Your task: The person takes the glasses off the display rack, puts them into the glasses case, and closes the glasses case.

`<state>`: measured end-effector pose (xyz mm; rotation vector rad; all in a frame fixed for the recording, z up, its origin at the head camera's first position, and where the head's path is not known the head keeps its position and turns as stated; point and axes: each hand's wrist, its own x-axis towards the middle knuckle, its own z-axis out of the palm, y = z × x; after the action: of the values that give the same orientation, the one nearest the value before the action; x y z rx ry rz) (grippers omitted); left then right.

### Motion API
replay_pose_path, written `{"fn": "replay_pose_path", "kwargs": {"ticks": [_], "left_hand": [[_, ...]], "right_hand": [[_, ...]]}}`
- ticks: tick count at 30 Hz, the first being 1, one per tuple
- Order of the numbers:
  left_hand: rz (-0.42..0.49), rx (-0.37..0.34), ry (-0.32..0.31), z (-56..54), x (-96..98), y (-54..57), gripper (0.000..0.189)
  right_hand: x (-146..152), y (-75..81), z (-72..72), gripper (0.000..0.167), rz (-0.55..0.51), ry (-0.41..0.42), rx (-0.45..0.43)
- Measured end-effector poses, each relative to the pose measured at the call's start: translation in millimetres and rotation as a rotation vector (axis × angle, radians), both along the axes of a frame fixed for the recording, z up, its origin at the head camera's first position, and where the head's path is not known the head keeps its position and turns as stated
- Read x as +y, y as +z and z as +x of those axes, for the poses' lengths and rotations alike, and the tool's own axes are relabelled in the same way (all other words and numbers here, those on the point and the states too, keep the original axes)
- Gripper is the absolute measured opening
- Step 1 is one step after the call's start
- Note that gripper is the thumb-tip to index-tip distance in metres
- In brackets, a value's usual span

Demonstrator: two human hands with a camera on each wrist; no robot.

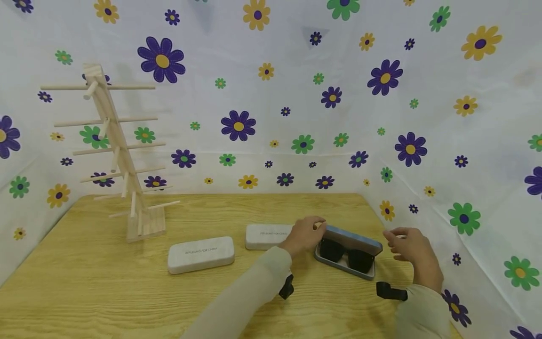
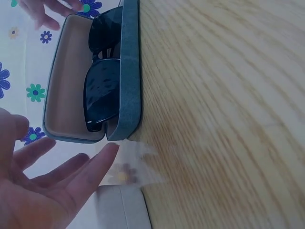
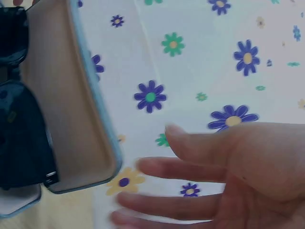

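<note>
An open glasses case [image 1: 353,241] stands at the right of the table with its lid raised. Inside lie dark sunglasses [image 1: 360,260], folded, lenses facing the front. My left hand [image 1: 302,235] is at the case's left end; in the left wrist view its fingers [image 2: 90,179] spread loosely just off the corner, holding nothing. Off the other end hovers my right hand [image 1: 412,247], fingers extended and apart from the case. The right wrist view shows the pale lid lining [image 3: 71,105] and that hand's parted thumb and fingers [image 3: 176,205].
Two closed white glasses cases, a nearer one [image 1: 201,254] and a farther one [image 1: 262,235] partly behind my left arm, lie left of the open case. A wooden peg rack [image 1: 112,127] rises at the back left. Flower-printed cloth [image 1: 292,117] hangs round the wooden table [image 1: 106,292].
</note>
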<state>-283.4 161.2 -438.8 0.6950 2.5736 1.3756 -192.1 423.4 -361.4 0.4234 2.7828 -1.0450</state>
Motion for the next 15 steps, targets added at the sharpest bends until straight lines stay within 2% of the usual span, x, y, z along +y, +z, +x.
{"fn": "replay_pose_path", "kwargs": {"ticks": [3, 6, 15], "left_hand": [[-0.032, -0.040, -0.047, 0.9, 0.9, 0.2, 0.043], [-0.059, -0.062, -0.058, 1.5, 1.1, 0.3, 0.045], [-0.041, -0.064, -0.049, 0.3, 3.1, -2.0, 0.039]], "right_hand": [[-0.1, -8.9, -3.4, 0.070, -0.091, 0.063, -0.093], [0.3, -17.0, -6.5, 0.070, -0.160, 0.096, -0.159], [4.4, -25.2, -5.3, 0.070, -0.280, 0.102, -0.189]]}}
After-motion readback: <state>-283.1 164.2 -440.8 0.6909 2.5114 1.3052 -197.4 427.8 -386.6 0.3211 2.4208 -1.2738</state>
